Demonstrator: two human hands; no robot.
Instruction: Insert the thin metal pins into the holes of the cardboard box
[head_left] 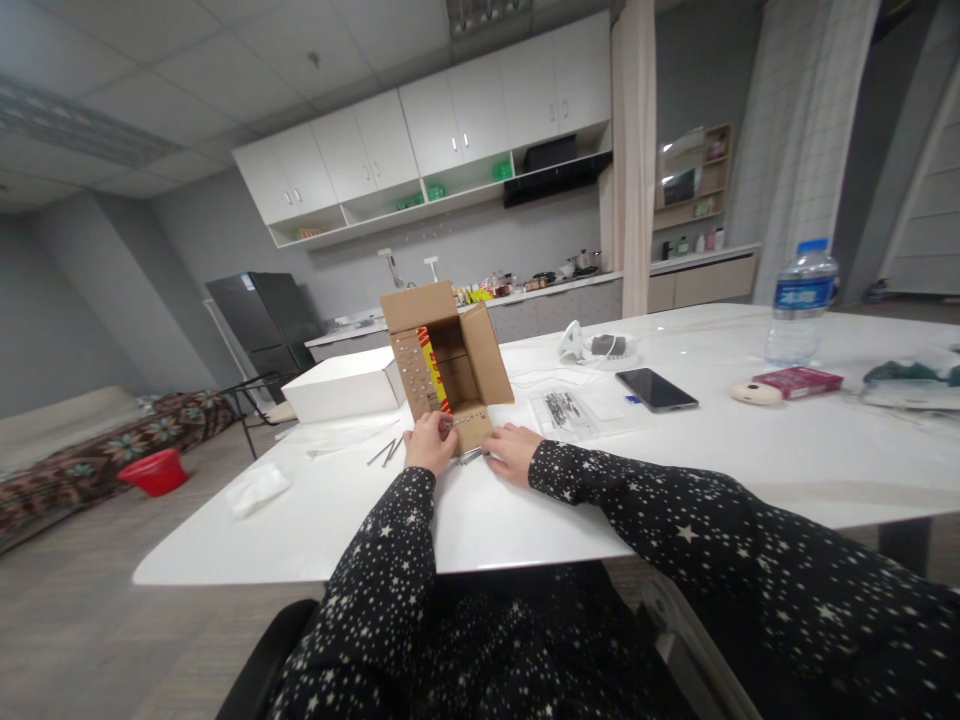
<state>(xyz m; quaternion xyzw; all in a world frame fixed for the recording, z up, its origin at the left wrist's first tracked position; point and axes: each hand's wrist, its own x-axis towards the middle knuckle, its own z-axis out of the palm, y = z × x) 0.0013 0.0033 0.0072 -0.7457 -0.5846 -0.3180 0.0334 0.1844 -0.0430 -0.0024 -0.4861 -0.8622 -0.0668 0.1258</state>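
A person in dark, star-patterned sleeves sits at a white table [525,520], both arms stretched forward. An open cardboard box [446,360] stands upright on the table just beyond the hands, its flaps spread; rows of small holes or studs dot its left flap and its low front flap, and a red and yellow print shows inside.

The left hand [430,442] is curled, fingers pinched together against the front flap of the box; what they pinch is too small to tell. The right hand [513,451] rests on the table just right of it, fingers bent together over some thin metal pins [471,456] lying at the foot of the box. Whether it grips any pin cannot be told.

More loose pins [386,451] lie on the table left of the left hand. A white box [341,385] sits to the left of the cardboard box. To the right lie a clear plastic bag [564,411], a dark phone [657,389], and farther right a water bottle [800,302].
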